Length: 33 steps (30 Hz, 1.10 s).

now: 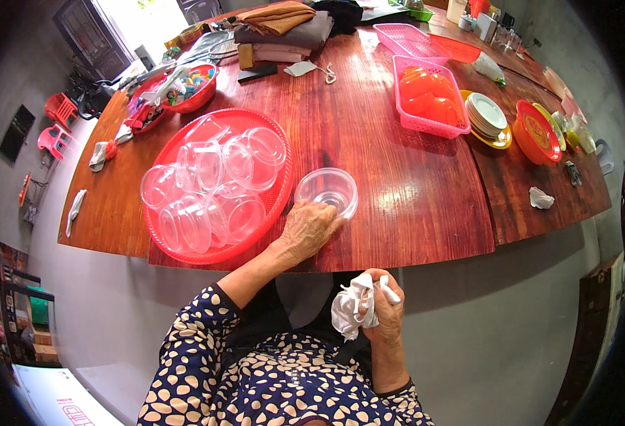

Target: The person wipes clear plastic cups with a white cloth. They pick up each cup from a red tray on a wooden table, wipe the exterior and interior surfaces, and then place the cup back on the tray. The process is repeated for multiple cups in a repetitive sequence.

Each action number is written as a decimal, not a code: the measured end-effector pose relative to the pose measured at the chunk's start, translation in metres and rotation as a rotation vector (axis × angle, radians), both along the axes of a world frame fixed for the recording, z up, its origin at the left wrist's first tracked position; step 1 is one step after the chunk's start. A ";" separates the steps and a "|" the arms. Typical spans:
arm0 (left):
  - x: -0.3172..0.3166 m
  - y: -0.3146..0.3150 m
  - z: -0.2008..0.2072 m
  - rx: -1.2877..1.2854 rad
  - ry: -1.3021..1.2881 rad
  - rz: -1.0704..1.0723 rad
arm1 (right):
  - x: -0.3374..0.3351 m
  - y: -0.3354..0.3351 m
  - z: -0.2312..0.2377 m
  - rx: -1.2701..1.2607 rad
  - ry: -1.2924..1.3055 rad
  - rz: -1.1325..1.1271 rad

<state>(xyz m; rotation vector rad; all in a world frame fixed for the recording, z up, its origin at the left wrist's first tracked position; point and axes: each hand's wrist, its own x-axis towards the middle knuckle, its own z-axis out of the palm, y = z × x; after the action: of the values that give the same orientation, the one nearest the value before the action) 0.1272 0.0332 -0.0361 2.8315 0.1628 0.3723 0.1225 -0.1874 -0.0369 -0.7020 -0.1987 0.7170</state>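
Note:
My left hand [311,228] is closed on the near rim of a clear plastic bowl [335,179], its fingers reaching inside. The bowl stands upright on the wooden table near its front edge. Just left of it, a round red plastic tray [282,184] carries several clear plastic containers [202,167], some lying on their sides. My right hand [385,319] grips a crumpled white cloth [355,307] in front of my body, below the table's edge.
A pink basket [433,126] with orange bowls stands at the right, beside stacked white plates [487,113] and an orange basin [537,133]. Folded cloths [277,32] are piled at the back. Red baskets [190,99] of small items sit at the far left. A white scrap [540,199] lies near the right edge.

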 end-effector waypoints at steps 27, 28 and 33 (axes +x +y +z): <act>-0.075 -0.066 0.038 -1.319 -0.341 -0.080 | 0.025 0.067 0.051 -0.511 -1.471 -0.749; -0.077 -0.065 0.038 -1.305 -0.345 -0.084 | 0.028 0.067 0.053 -0.471 -1.438 -0.701; -0.085 -0.065 0.043 -0.797 -0.325 -0.231 | 0.056 0.050 0.066 -0.455 -0.797 -0.240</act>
<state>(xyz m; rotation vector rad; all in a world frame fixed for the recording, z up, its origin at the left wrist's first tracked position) 0.0420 -0.0318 0.0070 1.9514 -0.0738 0.5566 0.1787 -0.1373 0.0294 -1.4062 -0.6786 0.2136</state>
